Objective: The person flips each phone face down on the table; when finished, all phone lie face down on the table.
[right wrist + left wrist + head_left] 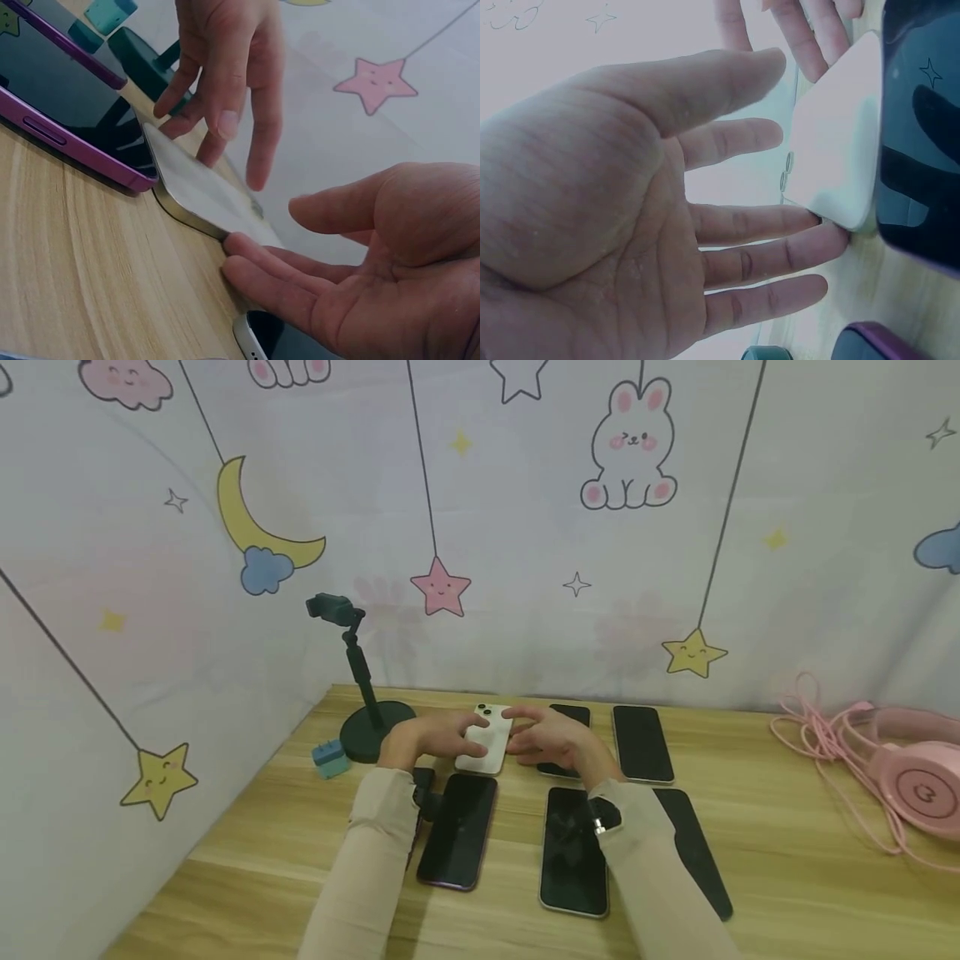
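A white phone lies back side up at the far side of the wooden table, its camera lenses toward the wall. My left hand is at its left edge, fingers extended; in the left wrist view the fingertips meet the phone's edge. From the other side comes my right hand, with fingertips right at the phone's right edge in the right wrist view. Both thumbs stand apart from the phone. In front of the left hand is a purple-edged phone, screen up.
Other dark-screened phones lie around: one under the right wrist, one at the back right, one beside the right sleeve. A black stand and blue chargers are at the left. Pink headphones with a cable lie right.
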`<state>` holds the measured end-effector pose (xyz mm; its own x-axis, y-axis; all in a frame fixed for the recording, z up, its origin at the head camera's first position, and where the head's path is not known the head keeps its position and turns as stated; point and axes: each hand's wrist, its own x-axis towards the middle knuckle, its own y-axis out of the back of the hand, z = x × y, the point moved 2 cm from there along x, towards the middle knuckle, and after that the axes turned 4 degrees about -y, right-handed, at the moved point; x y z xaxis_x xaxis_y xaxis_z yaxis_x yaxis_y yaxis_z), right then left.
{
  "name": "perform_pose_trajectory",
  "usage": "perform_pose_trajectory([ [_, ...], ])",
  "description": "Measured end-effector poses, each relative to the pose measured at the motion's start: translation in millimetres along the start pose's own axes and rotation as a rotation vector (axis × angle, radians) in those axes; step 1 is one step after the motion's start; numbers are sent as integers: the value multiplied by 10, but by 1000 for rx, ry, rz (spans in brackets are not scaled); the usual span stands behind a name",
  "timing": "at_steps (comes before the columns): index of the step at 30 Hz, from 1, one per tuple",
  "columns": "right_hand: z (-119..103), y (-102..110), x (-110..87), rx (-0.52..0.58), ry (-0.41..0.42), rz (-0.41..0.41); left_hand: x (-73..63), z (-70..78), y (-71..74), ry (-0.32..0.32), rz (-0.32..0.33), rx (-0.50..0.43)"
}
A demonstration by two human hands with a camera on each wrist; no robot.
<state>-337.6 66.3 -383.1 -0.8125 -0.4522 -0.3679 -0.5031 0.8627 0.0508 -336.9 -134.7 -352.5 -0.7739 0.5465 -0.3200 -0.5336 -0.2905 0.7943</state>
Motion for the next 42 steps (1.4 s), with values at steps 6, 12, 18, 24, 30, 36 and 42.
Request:
perform_pose_trajectory([
  [6,-7,12,-23,-8,-4,14,7,17,-10,-1,-1,9],
  [12,10,27,-25,-16,9,-6,-11,9,-6,9,-18,-18],
  [18,41,35,-29,-20,21,-18,-45,11,-6,23,-28,-48],
  [24,28,86,-51,-42,41,-27,-46,18,-8,32,-18,-36],
  [30,24,167,-87,-51,61,-39,-25,57,-9,17,-19,-72],
  [36,3,256,-119,-78,88,-56,-20,79,-11,8,-6,-60],
  [42,48,349,-165,-109,86,-37,3,133,-67,-33,-15,-47],
])
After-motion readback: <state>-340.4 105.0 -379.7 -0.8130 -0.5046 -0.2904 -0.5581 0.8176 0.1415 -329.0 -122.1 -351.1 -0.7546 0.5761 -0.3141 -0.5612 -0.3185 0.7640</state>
